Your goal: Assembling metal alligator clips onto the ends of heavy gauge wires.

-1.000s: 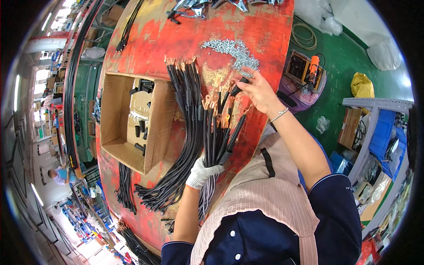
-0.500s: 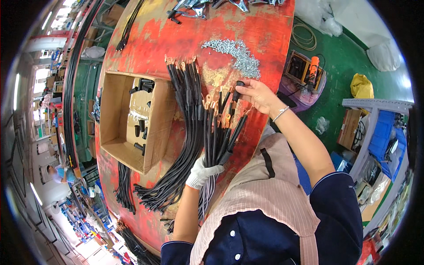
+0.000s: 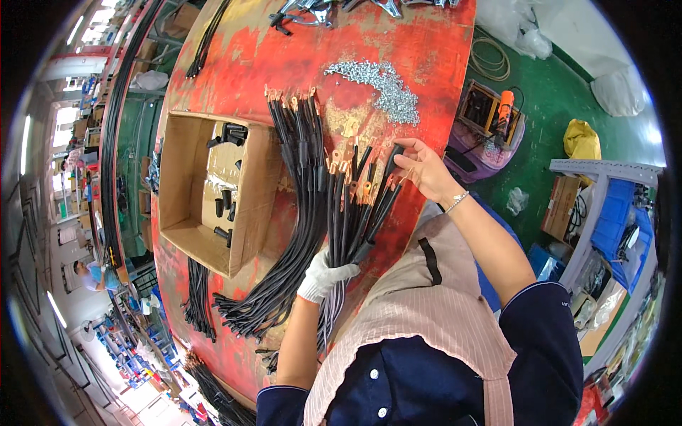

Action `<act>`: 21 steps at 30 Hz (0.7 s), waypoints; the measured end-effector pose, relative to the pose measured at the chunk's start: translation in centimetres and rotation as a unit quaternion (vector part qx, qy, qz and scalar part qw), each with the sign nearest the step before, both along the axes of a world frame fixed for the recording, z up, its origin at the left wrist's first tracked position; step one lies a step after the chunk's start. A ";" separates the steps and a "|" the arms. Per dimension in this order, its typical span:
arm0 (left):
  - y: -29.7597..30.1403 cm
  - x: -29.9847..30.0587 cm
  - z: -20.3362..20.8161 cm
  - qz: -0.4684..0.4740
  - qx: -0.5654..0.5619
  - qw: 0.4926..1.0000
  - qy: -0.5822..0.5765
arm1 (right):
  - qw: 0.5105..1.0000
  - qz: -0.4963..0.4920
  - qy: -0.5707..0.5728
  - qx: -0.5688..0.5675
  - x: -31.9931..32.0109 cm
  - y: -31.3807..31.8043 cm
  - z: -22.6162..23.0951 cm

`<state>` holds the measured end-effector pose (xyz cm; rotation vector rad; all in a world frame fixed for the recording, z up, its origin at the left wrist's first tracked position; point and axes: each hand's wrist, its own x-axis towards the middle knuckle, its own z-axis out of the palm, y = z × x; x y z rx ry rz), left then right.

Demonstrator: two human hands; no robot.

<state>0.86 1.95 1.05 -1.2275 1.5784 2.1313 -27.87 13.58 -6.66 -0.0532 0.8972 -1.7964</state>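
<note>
My left hand, in a white glove, is closed around a bundle of black cables. Their ends fan out away from me and carry copper lugs. Bare, my right hand pinches a black sleeve between thumb and fingers at the right side of the fan. The sleeve stands tilted among the cable ends; whether a lug is inside it is hidden. Left of the held bundle lies a larger pile of black cables, also tipped with copper lugs and bearing black sleeves.
An open cardboard box with several black sleeves stands at the left. Small silvery metal parts lie heaped on the red worn table. Metal clamps sit at the far edge. An orange-handled tool is beyond the table's right edge.
My right hand has moved a little right and toward me, and the sleeve in it now leans among the right-hand cable ends. The left hand keeps its grip in the same place.
</note>
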 end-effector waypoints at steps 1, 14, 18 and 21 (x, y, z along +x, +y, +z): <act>0.0 0.1 0.0 0.002 0.010 1.000 0.001 | 0.999 -0.004 -0.004 -0.039 0.2 0.2 0.0; -0.1 -0.4 0.5 0.008 0.021 1.000 0.012 | 0.994 0.067 0.080 0.017 -0.8 -1.4 0.1; -0.2 -0.2 0.3 0.007 -0.004 1.000 0.014 | 0.987 0.094 0.130 -0.005 2.5 -1.7 -0.6; -0.4 0.1 0.3 0.007 0.022 1.000 0.019 | 0.977 0.207 -0.011 -0.045 5.2 0.1 -0.6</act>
